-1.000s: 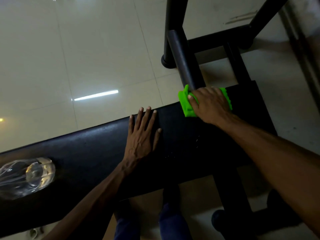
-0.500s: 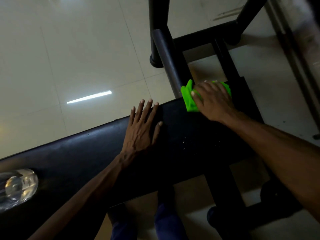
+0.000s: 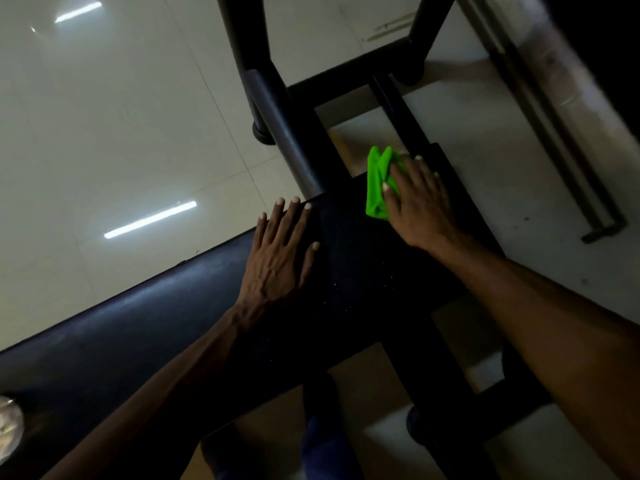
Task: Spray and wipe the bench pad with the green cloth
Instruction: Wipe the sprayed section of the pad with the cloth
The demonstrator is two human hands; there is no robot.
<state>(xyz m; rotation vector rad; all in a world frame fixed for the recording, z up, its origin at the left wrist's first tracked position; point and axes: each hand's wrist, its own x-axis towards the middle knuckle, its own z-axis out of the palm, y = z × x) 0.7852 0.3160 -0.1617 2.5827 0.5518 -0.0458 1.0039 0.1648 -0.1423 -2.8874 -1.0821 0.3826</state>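
The black bench pad [image 3: 145, 327] runs from lower left to upper right. My right hand [image 3: 420, 206] lies flat with straight fingers on the bright green cloth [image 3: 377, 187] and presses it against the pad's far right end. Most of the cloth is bunched out to the left of my fingers. My left hand [image 3: 280, 251] rests palm down on the pad, fingers spread, a little left of the cloth. A clear spray bottle [image 3: 8, 424] lies on the pad at the far left edge, mostly cut off.
Black metal uprights and crossbars of the bench frame [image 3: 277, 109] rise just beyond the pad's end. Pale glossy floor tiles [image 3: 104, 133] surround it. A wall base with a metal rail [image 3: 554, 140] runs along the right. My legs [image 3: 325, 441] show under the pad.
My right hand has slid the green cloth to the right along the pad's end, and the cloth has bunched up more. My left hand has stayed planted. The view has shifted, pushing the bottle further out of frame.
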